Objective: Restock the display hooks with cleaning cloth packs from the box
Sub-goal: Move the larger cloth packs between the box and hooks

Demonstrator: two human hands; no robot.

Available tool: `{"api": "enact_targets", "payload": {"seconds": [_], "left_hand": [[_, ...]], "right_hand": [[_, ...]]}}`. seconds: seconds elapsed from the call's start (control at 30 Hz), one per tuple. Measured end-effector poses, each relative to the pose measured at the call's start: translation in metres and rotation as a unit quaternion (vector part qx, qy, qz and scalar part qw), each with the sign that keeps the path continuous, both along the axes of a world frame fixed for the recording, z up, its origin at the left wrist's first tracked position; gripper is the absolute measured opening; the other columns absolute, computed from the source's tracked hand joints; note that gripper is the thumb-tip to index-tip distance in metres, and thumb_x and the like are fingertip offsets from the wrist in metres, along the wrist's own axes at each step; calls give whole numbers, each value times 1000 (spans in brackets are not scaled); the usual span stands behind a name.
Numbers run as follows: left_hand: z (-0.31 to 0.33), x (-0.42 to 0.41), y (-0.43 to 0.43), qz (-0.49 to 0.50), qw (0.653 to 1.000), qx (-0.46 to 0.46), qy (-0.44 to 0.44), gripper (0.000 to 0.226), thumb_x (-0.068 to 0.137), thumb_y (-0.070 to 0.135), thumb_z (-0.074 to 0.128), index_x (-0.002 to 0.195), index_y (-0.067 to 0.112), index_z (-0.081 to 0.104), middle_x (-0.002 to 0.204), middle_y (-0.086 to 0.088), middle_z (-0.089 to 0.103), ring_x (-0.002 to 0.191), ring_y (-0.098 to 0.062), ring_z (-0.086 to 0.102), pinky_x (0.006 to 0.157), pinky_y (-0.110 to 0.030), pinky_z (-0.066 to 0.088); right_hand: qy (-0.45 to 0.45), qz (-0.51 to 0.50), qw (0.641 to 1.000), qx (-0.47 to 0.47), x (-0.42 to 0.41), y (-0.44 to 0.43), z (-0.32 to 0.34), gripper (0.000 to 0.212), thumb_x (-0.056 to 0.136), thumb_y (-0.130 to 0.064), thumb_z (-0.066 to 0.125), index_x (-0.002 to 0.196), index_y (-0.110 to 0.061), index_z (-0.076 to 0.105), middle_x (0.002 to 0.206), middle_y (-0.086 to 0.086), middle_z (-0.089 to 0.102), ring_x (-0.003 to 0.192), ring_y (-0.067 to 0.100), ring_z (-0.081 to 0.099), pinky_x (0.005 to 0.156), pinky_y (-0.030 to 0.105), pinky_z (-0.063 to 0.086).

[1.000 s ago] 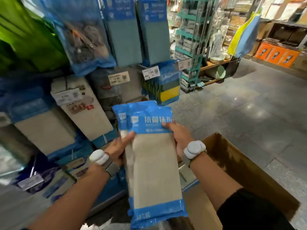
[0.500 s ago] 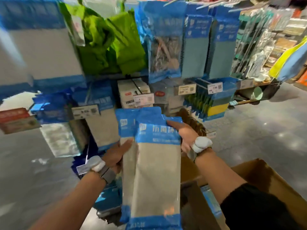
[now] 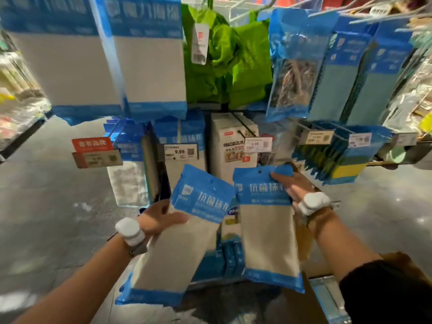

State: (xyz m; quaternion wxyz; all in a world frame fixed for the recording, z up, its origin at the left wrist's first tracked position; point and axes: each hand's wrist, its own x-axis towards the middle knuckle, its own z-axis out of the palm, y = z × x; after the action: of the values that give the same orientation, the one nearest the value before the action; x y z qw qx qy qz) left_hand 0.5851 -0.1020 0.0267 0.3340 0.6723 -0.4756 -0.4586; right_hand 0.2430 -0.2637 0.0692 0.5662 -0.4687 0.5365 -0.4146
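Your forearms both reach forward and up from the bottom edge.

Your left hand point(image 3: 161, 220) has its thumb laid across the front of the left pack point(image 3: 184, 244), just below the blue header. The other fingers are hidden behind the pack, gripping it. The pack is tilted, its top leaning right.

Your right hand point(image 3: 291, 190) is held higher. Its thumb is clamped over the upper right corner of the right pack point(image 3: 266, 230), with the fingers behind, gripping. This pack is near upright, and its hang-hole is visible at the top.

The two headers sit just beside each other; contact cannot be told.

The cardboard box point(image 3: 305, 244) is low right, behind your right wrist. Beyond it is the 9.99 price tag point(image 3: 181, 152), with matching hung packs point(image 3: 184, 134) behind it and green bags point(image 3: 224, 61) above.
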Motion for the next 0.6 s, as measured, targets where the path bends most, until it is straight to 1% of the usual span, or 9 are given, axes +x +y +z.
{"api": "enact_targets", "payload": {"seconds": [0.07, 0.13, 0.2, 0.27, 0.33, 0.4, 0.47, 0.53, 0.6], "left_hand": [[5, 3, 4, -35, 999, -1, -24, 31, 81, 32, 85, 106, 39, 68, 91, 24, 76, 86, 3, 72, 70, -13, 52], [10, -3, 2, -95, 995, -2, -36, 39, 82, 27, 85, 114, 41, 67, 95, 31, 74, 88, 9, 71, 71, -10, 53], [17, -4, 1, -137, 988, 0, -65, 47, 80, 26, 87, 112, 50, 63, 101, 35, 72, 95, 11, 69, 81, -13, 53], [26, -7, -2, -173, 979, 0, -105, 49, 76, 34, 89, 112, 52, 62, 109, 30, 72, 101, 7, 68, 87, -17, 52], [35, -7, -6, -204, 968, -8, -143, 55, 71, 41, 89, 119, 45, 62, 113, 27, 69, 103, 6, 67, 88, -13, 51], [46, -2, -8, -208, 963, -26, -167, 68, 71, 38, 90, 131, 35, 57, 116, 32, 62, 102, 19, 60, 85, -1, 44], [52, 3, -12, -207, 964, -35, -166, 76, 74, 27, 90, 138, 33, 50, 119, 36, 54, 102, 30, 51, 86, 5, 38], [58, 11, -11, -193, 970, -31, -146, 80, 75, 22, 91, 138, 37, 45, 125, 34, 54, 110, 26, 52, 99, -3, 42], [65, 18, -9, -195, 970, -25, -146, 84, 73, 27, 91, 140, 42, 42, 132, 31, 55, 121, 15, 54, 110, -19, 44]], "right_hand": [[23, 26, 999, -5, 14, -2, -2, 26, 87, -23, 76, 106, -6, 72, 104, 18, 76, 90, 35, 74, 85, 47, 61], [35, 57, 998, 2, 26, 0, 1, 15, 89, -18, 73, 100, -7, 72, 104, 20, 75, 81, 30, 75, 78, 41, 63], [19, 103, 994, 16, 52, 2, 1, 15, 91, -14, 71, 103, -5, 72, 110, 25, 72, 89, 33, 74, 84, 48, 61], [5, 126, 991, 33, 74, 3, 0, 16, 89, -12, 73, 103, -4, 73, 113, 26, 71, 103, 41, 70, 96, 58, 54], [-8, 143, 989, 45, 94, 4, 3, 23, 87, -13, 76, 107, -3, 75, 111, 24, 73, 107, 42, 69, 98, 59, 52], [-28, 173, 983, 57, 116, 1, 8, 27, 87, -14, 75, 112, -3, 74, 111, 22, 74, 107, 41, 69, 99, 59, 52], [-51, 191, 979, 56, 131, 0, 15, 30, 87, -16, 75, 115, -4, 72, 113, 22, 73, 108, 41, 69, 100, 59, 51], [-83, 215, 971, 56, 143, -1, 18, 37, 86, -19, 76, 119, -5, 70, 118, 23, 71, 111, 41, 67, 102, 60, 49], [-114, 235, 964, 51, 153, -1, 22, 38, 89, -17, 73, 123, -1, 67, 122, 25, 68, 114, 42, 66, 102, 58, 50]]}}
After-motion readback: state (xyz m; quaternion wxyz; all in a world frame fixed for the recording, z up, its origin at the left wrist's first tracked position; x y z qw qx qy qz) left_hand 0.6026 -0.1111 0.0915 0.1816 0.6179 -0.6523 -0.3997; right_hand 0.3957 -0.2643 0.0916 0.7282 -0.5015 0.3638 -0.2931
